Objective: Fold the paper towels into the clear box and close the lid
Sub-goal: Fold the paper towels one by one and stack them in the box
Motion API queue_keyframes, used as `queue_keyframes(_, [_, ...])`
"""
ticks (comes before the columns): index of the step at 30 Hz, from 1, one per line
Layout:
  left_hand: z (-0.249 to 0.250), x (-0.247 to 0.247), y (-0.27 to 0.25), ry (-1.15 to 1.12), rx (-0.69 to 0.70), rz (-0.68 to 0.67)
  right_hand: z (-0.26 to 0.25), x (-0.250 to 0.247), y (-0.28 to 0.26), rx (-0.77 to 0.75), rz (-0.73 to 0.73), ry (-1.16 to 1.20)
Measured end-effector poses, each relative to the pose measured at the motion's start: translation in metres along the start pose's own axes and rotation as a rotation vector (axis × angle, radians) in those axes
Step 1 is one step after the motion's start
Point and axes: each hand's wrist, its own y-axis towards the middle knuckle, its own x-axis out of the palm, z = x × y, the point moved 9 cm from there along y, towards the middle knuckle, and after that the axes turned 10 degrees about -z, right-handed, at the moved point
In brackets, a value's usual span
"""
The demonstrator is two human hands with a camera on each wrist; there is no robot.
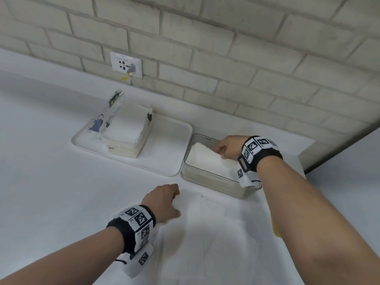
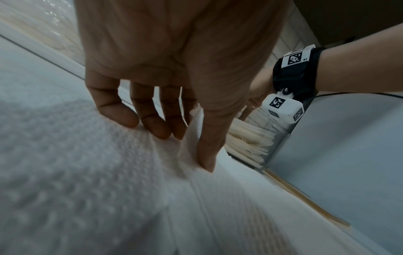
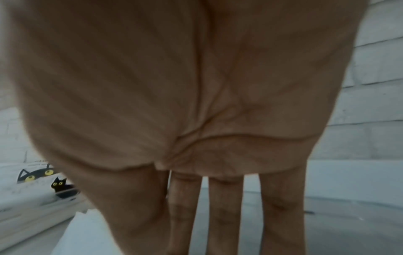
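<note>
Towels (image 1: 205, 159) are part-filling the clear box (image 1: 213, 182) under the flat-fingered right hand (image 1: 230, 147) — left hand (image 1: 164, 202) is pinching a loose sheet (image 1: 213, 233); lid not yet closed.

Indoor utility corner, white counter (image 1: 51, 171), painted brick wall (image 1: 226, 48), wall socket (image 1: 125, 64)

White counter (image 1: 51, 171) bears tray (image 1: 164, 161), clear box (image 1: 205, 177), loose paper towels (image 1: 216, 233).
</note>
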Motion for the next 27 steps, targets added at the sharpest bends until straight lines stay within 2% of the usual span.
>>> queue_keyframes(3, [0.001,0.000,0.000,-0.009,0.003,-0.008,0.001,0.006,0.001,0.013,-0.049,-0.023])
queue_keyframes(5, [0.001,-0.001,0.000,-0.027,0.009,-0.011,0.004,-0.006,-0.011,0.023,0.013,0.031])
queue_keyframes(7, [0.000,-0.004,-0.001,-0.041,0.030,-0.004,0.008,-0.024,-0.036,0.016,0.145,0.118])
queue_keyframes(9, [0.000,-0.012,-0.005,-0.051,0.064,0.034,0.008,-0.035,-0.079,-0.041,0.354,0.240])
queue_keyframes(11, [0.002,-0.025,-0.012,-0.082,0.104,0.082,0.005,-0.024,-0.135,-0.140,0.576,0.464])
queue_keyframes(12, [0.005,-0.034,-0.017,-0.099,0.132,0.111,0.002,-0.006,-0.159,-0.197,0.621,0.581])
queue_keyframes(13, [0.008,-0.042,-0.021,-0.118,0.159,0.134,-0.002,0.018,-0.176,-0.235,0.613,0.676])
queue_keyframes(15, [0.010,-0.060,-0.030,-0.194,0.220,0.200,-0.005,0.082,-0.187,-0.191,0.489,0.747])
queue_keyframes(17, [0.008,-0.076,-0.038,-0.312,0.254,0.261,0.004,0.149,-0.174,-0.040,0.348,0.664])
queue_keyframes(20, [0.010,-0.087,-0.047,-0.476,0.315,0.271,0.025,0.228,-0.153,0.241,0.171,0.477])
queue_keyframes(22, [0.013,-0.091,-0.052,-0.506,0.348,0.280,0.032,0.249,-0.149,0.345,0.189,0.511])
queue_keyframes(24, [0.015,-0.093,-0.054,-0.492,0.363,0.290,0.036,0.254,-0.149,0.389,0.245,0.564])
queue_keyframes(27, [0.016,-0.090,-0.055,-0.479,0.378,0.267,0.043,0.257,-0.152,0.440,0.255,0.634])
